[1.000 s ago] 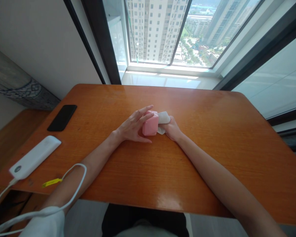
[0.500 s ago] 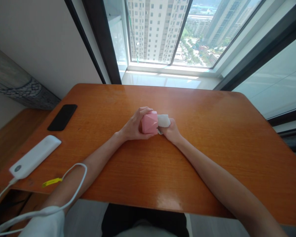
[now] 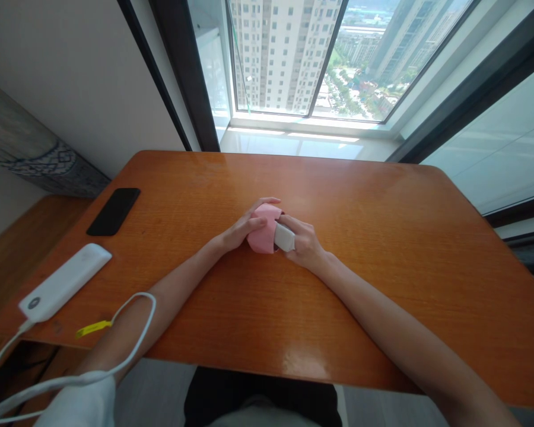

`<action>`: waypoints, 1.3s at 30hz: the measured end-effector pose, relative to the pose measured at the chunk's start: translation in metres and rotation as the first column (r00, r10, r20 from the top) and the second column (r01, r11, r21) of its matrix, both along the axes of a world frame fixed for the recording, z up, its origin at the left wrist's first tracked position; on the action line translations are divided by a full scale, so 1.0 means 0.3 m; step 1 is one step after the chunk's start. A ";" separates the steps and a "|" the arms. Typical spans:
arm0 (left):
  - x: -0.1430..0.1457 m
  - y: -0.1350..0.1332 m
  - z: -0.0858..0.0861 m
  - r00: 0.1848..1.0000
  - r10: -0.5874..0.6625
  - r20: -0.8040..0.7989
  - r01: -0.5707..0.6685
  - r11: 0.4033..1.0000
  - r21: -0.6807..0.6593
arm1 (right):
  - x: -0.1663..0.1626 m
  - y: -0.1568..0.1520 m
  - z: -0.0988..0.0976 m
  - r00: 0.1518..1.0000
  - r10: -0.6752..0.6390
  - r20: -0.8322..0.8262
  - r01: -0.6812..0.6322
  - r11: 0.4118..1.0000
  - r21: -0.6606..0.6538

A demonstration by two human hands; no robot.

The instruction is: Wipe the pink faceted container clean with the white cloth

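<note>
My left hand is wrapped round a small pink faceted cup-like object, its thumb lying across the near side. The pink object is tilted, with its open end turned toward my right hand. That hand is closed on a folded white tissue, or perhaps a cloth. Part of the tissue goes into the opening, and some right fingers reach the rim. The inside of the pink object and the right fingertips are hidden.
On the left of the wooden table lie a black phone and a white power bank. A white cable with a yellow tag loops over my left forearm. Beyond the table's far edge is a window.
The pink object has turned and shifted slightly left and nearer. My left thumb has moved onto its near side. My right hand has turned, bringing its fingers and the tissue to the opening.
</note>
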State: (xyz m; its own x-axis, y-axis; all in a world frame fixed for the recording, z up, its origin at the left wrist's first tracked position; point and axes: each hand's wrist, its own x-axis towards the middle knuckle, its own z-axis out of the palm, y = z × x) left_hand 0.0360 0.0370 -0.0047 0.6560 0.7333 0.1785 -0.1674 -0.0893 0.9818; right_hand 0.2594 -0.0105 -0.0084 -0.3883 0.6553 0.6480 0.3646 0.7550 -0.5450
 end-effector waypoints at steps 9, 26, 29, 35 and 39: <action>0.014 -0.006 -0.048 0.998 0.066 -0.013 -0.063 0.986 0.155 | -0.034 -0.021 0.022 0.971 -0.103 -0.214 0.073 0.987 -0.142; 0.030 -0.025 -0.014 0.945 0.322 -0.052 -0.156 0.586 0.795 | -0.035 0.052 0.014 0.651 -0.356 -0.670 -0.422 0.565 -0.709; 0.033 -0.022 -0.020 0.934 0.358 0.013 -0.225 0.557 0.799 | -0.038 0.045 0.030 0.608 -0.380 -0.698 -0.481 0.524 -0.703; 0.030 -0.020 -0.023 0.939 0.340 0.048 -0.248 0.573 0.781 | -0.048 0.031 0.029 0.654 -0.351 -0.670 -0.420 0.568 -0.708; 0.020 -0.024 -0.029 0.958 0.286 -0.011 -0.206 0.714 0.670 | -0.049 0.016 0.020 0.817 -0.244 -0.522 -0.151 0.783 -0.604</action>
